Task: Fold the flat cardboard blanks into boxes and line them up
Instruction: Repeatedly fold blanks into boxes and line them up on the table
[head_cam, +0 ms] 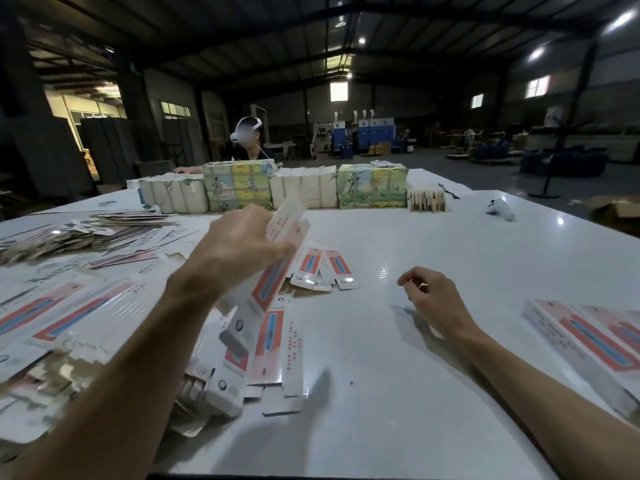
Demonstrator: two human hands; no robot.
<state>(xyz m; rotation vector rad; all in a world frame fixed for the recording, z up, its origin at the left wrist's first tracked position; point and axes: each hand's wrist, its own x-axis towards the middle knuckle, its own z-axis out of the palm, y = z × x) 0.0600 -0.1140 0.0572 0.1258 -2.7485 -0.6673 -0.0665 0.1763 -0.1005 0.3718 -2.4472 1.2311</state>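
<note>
A cardboard blank is being held up, tilted, above the white table by the left hand, with the fingers being curled around its upper part. Nothing is being held by the right hand; its fingers are being loosely bent, low over the table. Folded boxes are being seen at the right edge, and loose flat blanks at the left.
</note>
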